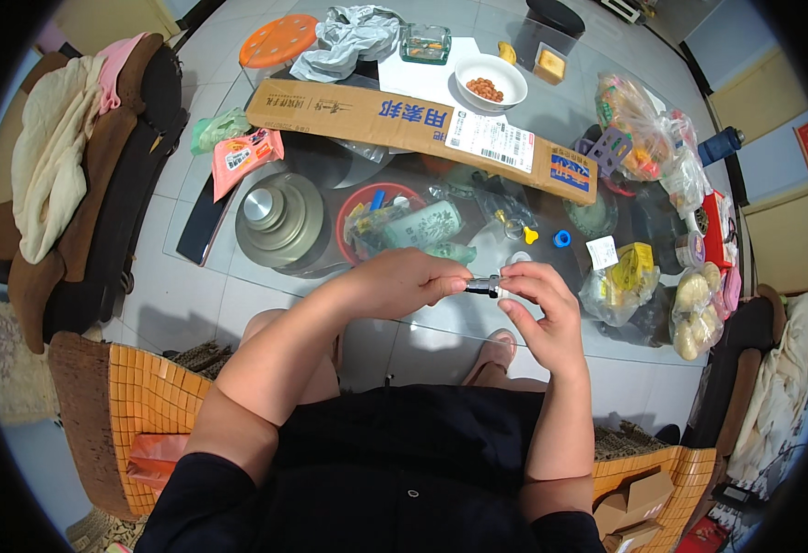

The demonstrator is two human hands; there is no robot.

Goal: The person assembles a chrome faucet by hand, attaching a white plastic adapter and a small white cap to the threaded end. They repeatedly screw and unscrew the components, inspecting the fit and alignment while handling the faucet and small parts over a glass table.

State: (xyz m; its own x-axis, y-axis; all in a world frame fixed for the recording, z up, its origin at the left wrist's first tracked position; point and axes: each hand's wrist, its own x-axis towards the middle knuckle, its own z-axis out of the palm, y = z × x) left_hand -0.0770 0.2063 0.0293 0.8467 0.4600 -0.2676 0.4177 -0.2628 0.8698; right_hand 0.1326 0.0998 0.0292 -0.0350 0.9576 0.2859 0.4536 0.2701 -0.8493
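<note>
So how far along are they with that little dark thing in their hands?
Midway, it seems. Both hands hold the small dark piece over the glass table: left hand pinches one end, right hand the other. Nothing plainly finished shows. Small yellow and blue parts lie untouched on the table, possibly left to do.

Place: a home living room.
Signs: glass table (238,276) crowded with snacks, bowl (490,81) of food, armchair (100,184) draped with clothes, tiled floor (201,64).
</note>
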